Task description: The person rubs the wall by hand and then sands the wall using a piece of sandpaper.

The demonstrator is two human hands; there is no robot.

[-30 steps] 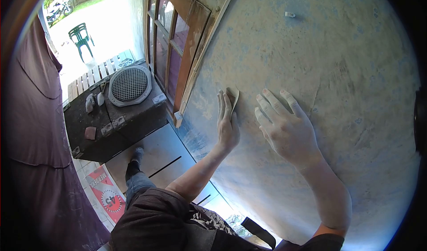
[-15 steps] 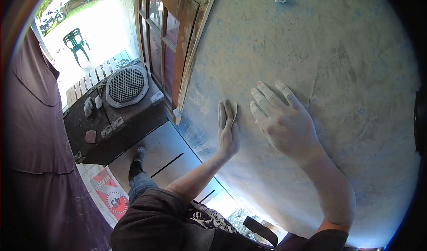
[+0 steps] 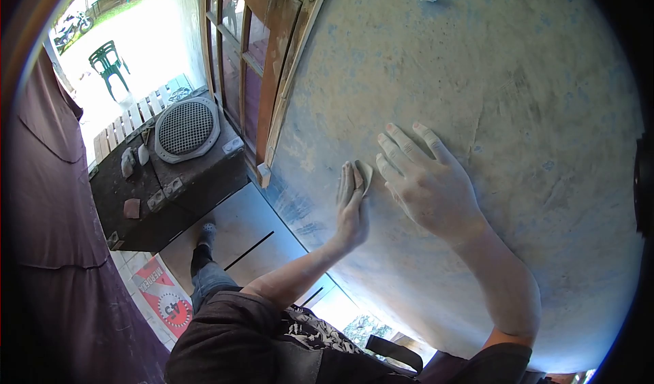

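- because the thin sheet (image 3: 368, 174) is bent, with one edge standing free beside the fingers of our left hand (image 3: 352, 210), it could, we judge, crease or slip away; a loosened hold or a snag on the wall (image 3: 327, 122) would be the cause.
- if the sheet slid off, our bare fingertips might scrape on the patchy surface.
- the raised line (image 3: 475, 129) in the wall, just past our right hand (image 3: 429, 190), might catch the sheet or a fingertip drawn across it.
- pale dust coats both hands, which we think makes a slip likelier.
- a wide sweep leftward could knock our knuckles on the wooden door (image 3: 281, 40).
- the sheet lies along the right side of the left fingers, partly hidden by them, between our two hands and apart from the right one; whether its face is flat on the wall we cannot tell.
- our left fingers are drawn close together, with hold of the sheet; the thumb's place is unclear.
- our right fingers are slightly spread, palm towards the wall, with nothing seen in them; how firmly they press, we cannot tell.
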